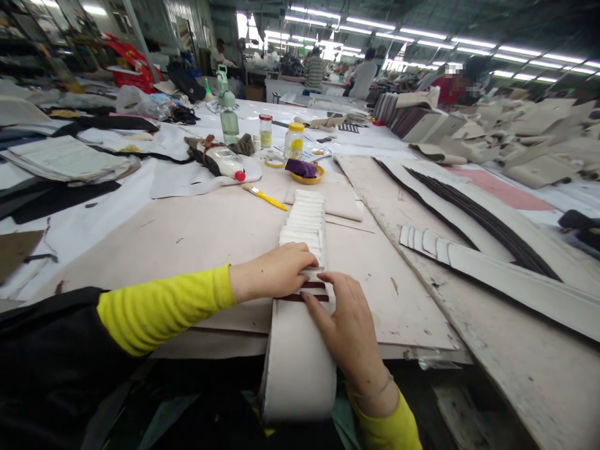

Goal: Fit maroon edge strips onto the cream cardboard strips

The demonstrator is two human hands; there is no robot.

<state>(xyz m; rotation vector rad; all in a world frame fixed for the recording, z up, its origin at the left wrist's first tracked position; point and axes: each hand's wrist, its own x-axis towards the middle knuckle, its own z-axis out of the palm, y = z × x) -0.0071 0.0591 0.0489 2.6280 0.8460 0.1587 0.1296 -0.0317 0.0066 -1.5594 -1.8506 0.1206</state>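
A fanned stack of off-white strips runs away from me along the middle of the table, with its overlapping ends showing. Its near part, a long pale strip, hangs over the front edge. Dark brown bands cross the stack between my hands. My left hand reaches in from the left, fingers curled down and closed on the stack. On the right side, my right hand has thumb and forefinger apart, their tips touching the strips near the brown bands. The left fingertips are partly hidden.
Beyond the stack lie a yellow brush, a yellow dish with purple cloth, a yellow-lidded jar and a white bottle. Curved dark-edged strips lie right. Papers are left; people work far back.
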